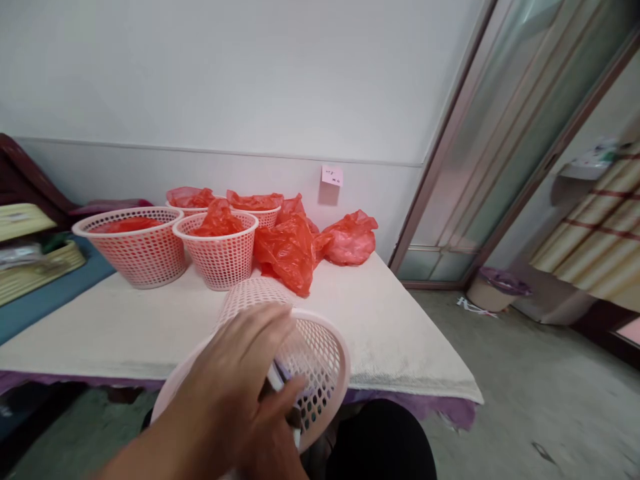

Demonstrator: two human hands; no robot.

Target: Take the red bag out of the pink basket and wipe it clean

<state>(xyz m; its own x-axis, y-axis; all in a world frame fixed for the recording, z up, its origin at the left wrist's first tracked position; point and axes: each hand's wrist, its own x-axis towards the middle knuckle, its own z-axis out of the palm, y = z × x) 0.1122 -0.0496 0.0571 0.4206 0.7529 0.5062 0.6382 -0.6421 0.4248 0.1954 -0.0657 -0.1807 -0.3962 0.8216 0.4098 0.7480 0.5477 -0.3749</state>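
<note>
i have the pink mesh basket (325, 360) tipped at 6 o'clock in my view, its mouth towards me and its narrow base at the near side of two upright baskets, by the white table cover (410, 333). my left hand (240, 350) reaches in from 7 o'clock and lies across the basket, fingers together and slightly bent; i can't tell whether they grip anything. my right hand (277, 427) sits lower, partly hidden under the left, a digit stretched out beside a blurred white and lavender item (280, 377) at the mouth; i can't make out what that is, or whether i'm gripping it. taking the tipped basket as the clock's middle, a wide lined basket (140, 257) stands between 10 and 11, a smaller lined basket (217, 257) just past 11, both with red plastic inside, and two more red-lined ones behind them. a crumpled red bag (287, 250) lies between 12 and 1, another red bag (350, 240) just past 1, and a pink note (332, 176) is on the wall near 1.
</note>
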